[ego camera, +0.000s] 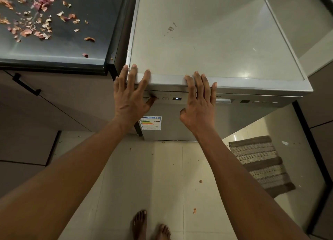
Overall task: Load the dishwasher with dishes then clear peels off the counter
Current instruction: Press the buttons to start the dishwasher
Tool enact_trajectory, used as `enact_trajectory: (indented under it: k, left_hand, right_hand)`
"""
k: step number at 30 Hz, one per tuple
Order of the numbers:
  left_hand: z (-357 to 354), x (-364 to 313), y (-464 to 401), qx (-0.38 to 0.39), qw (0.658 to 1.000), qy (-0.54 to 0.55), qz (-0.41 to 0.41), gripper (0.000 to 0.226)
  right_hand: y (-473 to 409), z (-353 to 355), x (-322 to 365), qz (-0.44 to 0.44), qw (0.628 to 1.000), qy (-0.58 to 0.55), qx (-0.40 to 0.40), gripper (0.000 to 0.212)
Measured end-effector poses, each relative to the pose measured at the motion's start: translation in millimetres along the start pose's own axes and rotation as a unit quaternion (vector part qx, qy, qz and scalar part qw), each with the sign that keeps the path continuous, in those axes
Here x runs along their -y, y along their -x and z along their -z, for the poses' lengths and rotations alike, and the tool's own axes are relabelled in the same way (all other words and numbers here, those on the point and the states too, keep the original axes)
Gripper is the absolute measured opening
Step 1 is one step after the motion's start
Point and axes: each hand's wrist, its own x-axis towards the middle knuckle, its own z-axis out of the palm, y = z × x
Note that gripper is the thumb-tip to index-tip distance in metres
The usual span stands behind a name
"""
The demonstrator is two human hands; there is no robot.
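Both hands (132, 97) (199, 103) rest flat on the closed dishwasher (207, 47).

Dim warm light (glare on floor (237, 137)), edges bowed.

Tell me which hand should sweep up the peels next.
Probably the left hand: it rests at the dishwasher's left corner, beside the dark counter holding the peels. The right hand lies farther away.

Kitchen corner, viewed from above.
Pale glossy floor tiles (167, 176) at 6 o'clock reflect overhead light; striped woven mat (261, 166) at 4 o'clock; brown cabinet front (59, 110) with black handle (26, 85) at 9 o'clock.
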Motion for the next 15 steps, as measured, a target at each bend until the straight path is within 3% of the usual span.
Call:
enact_trajectory:
  k: [8,12,15]
  left_hand:
    - [7,-7,1,0.047,0.998,0.016,0.03,0.087]
    - [23,-14,1,0.096,0.994,0.044,0.04,0.097]
    - [48,-18,5,0.181,0.979,0.079,0.047,0.114]
  right_hand:
    - [1,4,1,-0.003,1.0,-0.001,0.031,0.111]
    - [1,15,-2,0.004,0.995,-0.001,0.095,0.116]
    - [0,35,-2,0.002,0.986,-0.021,0.167,0.116]
